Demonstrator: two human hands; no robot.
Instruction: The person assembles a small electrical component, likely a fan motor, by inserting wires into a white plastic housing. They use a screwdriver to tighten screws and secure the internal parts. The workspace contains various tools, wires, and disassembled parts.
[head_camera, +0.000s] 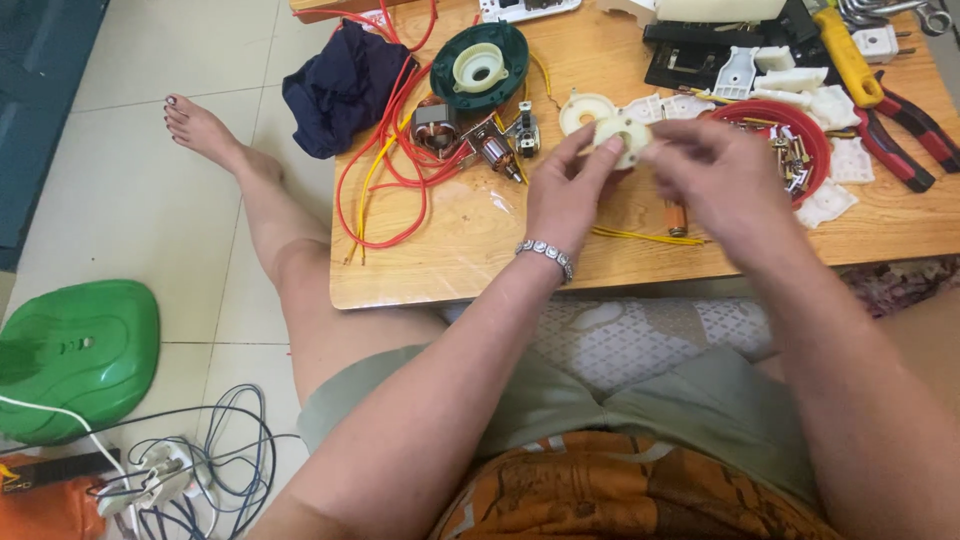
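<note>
White plastic disc (622, 136), centre frame: pinched by left hand (565, 192) and right hand (722, 182); fingers hide its right edge.

Both hands — left hand (567, 190), right hand (715, 175) — pinch a white plastic gear (622, 137).

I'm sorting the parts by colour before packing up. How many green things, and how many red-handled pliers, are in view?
Green casing piece on the floor: 1
Dark green round housing on the table: 1
Red-handled pliers: 1
Total: 3
</note>
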